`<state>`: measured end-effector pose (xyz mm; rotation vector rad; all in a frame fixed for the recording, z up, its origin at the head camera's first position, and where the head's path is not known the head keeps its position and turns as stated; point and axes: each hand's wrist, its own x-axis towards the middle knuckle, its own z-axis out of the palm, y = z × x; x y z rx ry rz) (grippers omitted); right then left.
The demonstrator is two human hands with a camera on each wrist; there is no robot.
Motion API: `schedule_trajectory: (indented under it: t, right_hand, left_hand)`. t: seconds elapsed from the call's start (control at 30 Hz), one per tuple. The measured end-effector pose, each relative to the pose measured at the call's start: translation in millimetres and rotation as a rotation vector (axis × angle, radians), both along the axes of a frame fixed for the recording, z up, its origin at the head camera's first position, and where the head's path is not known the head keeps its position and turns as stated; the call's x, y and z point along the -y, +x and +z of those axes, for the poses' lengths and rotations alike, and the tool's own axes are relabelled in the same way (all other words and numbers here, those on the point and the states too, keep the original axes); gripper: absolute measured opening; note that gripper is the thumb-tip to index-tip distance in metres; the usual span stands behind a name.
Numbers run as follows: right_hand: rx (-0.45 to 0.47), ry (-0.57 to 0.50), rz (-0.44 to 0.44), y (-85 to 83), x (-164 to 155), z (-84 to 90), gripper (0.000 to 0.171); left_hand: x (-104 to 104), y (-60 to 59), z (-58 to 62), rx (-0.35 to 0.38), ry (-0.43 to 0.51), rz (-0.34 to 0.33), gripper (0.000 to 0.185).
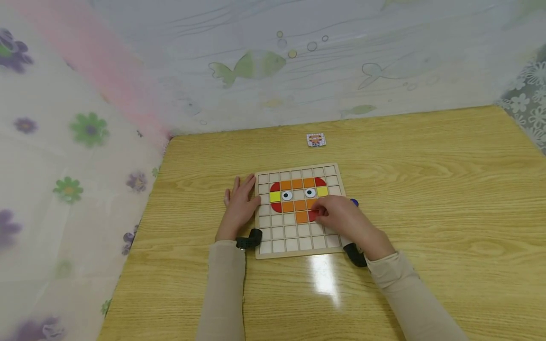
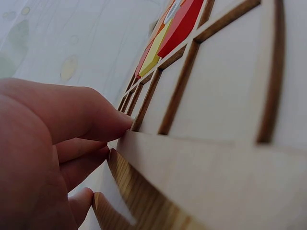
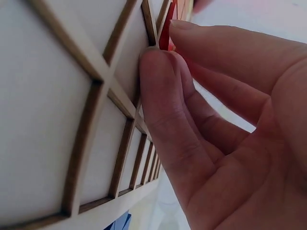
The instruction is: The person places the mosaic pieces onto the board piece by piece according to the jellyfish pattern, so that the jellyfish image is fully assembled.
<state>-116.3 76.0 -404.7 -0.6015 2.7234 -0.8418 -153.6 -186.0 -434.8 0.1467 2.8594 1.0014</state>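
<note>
Wooden grid board [image 1: 292, 244]: lying flat on the wood-grain table [image 1: 439, 213], between the two hands, turned slightly. Laid in its cells, row by row from the far side: three orange squares [image 1: 297, 183] between two red corner pieces [image 1: 319, 182]; next, two white eye discs [image 1: 310, 192] with black pupils, a yellow square [image 1: 275, 196] outside each; then more orange, with another red corner piece at the left and the right end hidden behind the hand. One row nearer, an orange square just left of a red tile [image 1: 313, 215].

Right hand [image 1: 343, 218]: reaching in from the right, fingers bent, thumb and fingertips nearly together, pinching that red tile at its cell. Left hand [image 1: 239, 208]: at the board's left edge, loosely spread, gripping nothing; thumb touching the rim, other fingers alongside, down toward the table.

Beyond the board's far edge, a small picture card [image 1: 316, 140], printed partly in orange and red. Just right of the board, past the right hand, a blue piece [image 1: 354, 202], partly hidden. On both wrists, black mounts [image 1: 249, 241], next to beige sleeves [image 1: 222, 289]. At the far side, a wall covering [image 1: 239, 104] with pale fish; at the left, purple and green flowers [image 1: 89, 129].
</note>
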Motion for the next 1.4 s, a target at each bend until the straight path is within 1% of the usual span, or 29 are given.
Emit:
schedule_trajectory:
  t: [0.2,0.3,0.53,0.67,0.77,0.83,0.93,1.17,1.27,1.4]
  right_hand:
    - [0.010,0.017,-0.021,1.6,3.1,0.7,0.013]
    - [0.020,0.005,-0.033,2.1,3.2,0.3,0.012]
    - [0.008,-0.013,-0.060,4.5,1.5,-0.1,0.014]
    - [0.038,-0.033,-0.061,4.2,1.1,0.2,0.017]
    - [0.048,-0.049,-0.054,2.9,1.1,0.5,0.016]
    - [0.038,-0.058,-0.045,2.2,0.8,0.8,0.014]
    - [-0.002,-0.063,-0.025,1.3,0.0,0.4,0.010]
    - [-0.053,-0.063,0.054,-0.2,1.5,-0.8,0.004]
    - [-0.090,-0.061,0.071,0.4,1.5,-1.2,0.006]
    - [-0.118,-0.056,0.064,1.3,0.2,0.1,0.009]
  left_hand:
    - [0.0,0.0,-0.5,0.007,-0.001,-0.005,0.058]
    - [-0.1,0.0,-0.2,0.007,-0.002,-0.005,0.058]
    - [0.0,0.9,1.5,0.002,-0.001,-0.006,0.057]
    - [0.0,0.9,1.6,0.004,-0.001,-0.003,0.057]
    - [0.0,0.8,1.3,0.008,-0.001,-0.002,0.057]
    - [0.0,0.8,1.1,0.012,-0.001,0.000,0.057]
    - [-0.2,0.8,1.1,0.014,-0.003,0.001,0.057]
    - [0.0,-0.2,0.3,0.010,-0.009,0.001,0.057]
    - [-0.1,-0.2,0.3,0.008,-0.010,0.002,0.057]
    - [-0.2,0.4,0.7,0.011,-0.011,0.004,0.057]
